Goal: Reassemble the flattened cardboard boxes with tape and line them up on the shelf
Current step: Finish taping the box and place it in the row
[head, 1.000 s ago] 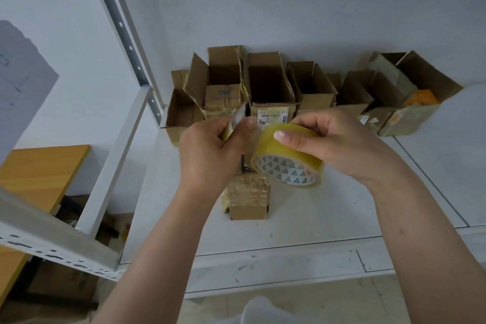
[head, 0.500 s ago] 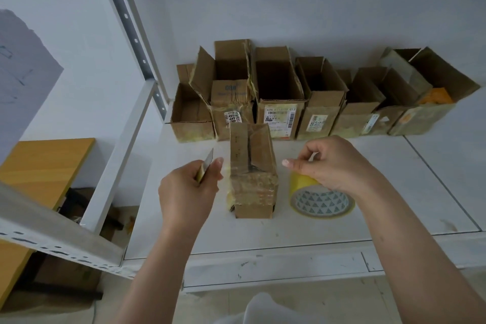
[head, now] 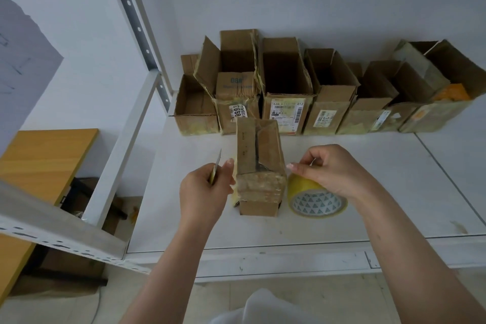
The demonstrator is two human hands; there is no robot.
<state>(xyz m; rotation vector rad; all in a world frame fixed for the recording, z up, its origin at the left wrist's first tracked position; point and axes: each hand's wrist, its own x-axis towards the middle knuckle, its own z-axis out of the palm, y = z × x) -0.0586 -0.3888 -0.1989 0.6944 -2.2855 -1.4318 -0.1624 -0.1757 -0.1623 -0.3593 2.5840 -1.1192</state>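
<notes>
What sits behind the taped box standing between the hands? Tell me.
Behind the taped box a row of open boxes lines the wall on the shelf. It covers the lower front of the middle ones, so that part cannot be seen.

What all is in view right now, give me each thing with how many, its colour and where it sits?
open boxes: about seven, brown, in a row at the back of the shelf
taped box: one, brown, standing alone in front of the row
tape roll: one, yellow, on the shelf right of the taped box
blade: one, thin, metal-grey, in the left hand
shelf: one, white
table: one, wooden, lower left
left hand: grips the blade
right hand: rests on the tape roll
</notes>
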